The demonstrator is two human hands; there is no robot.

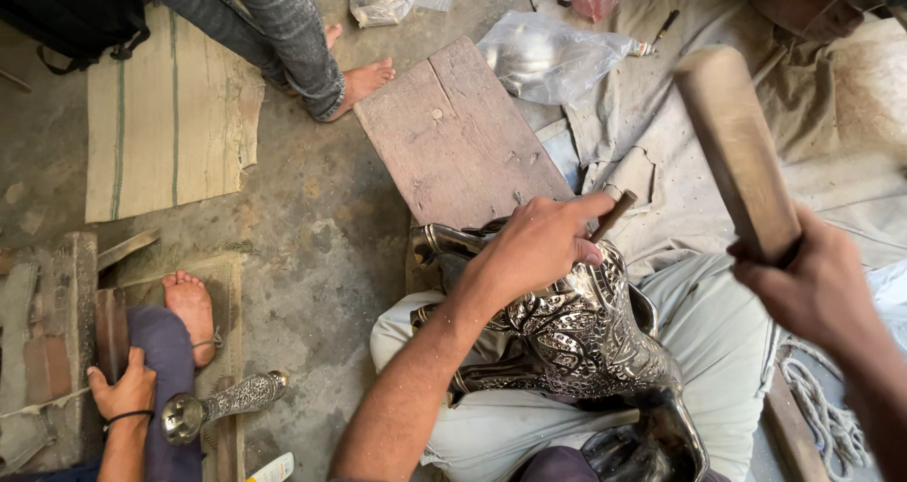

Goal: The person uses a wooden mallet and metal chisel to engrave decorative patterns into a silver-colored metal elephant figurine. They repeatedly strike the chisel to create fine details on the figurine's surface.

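An ornate embossed silver-coloured metal vessel [576, 335] lies across my lap. My left hand [543, 241] rests on its upper part and pinches a thin metal punch [614, 214] that sticks out to the upper right. My right hand [817, 288] is raised at the right edge, closed around the handle of a thick wooden mallet [737, 146] whose head points up and away from me.
A worn wooden board [458, 137] lies on the concrete floor ahead of my knees. Clear plastic bags with metal pieces [548, 57] sit beyond it. Another person's bare feet [364, 77] stand at the top. At lower left, a seated person's hand [123, 387] is beside an engraved metal handle piece [222, 404].
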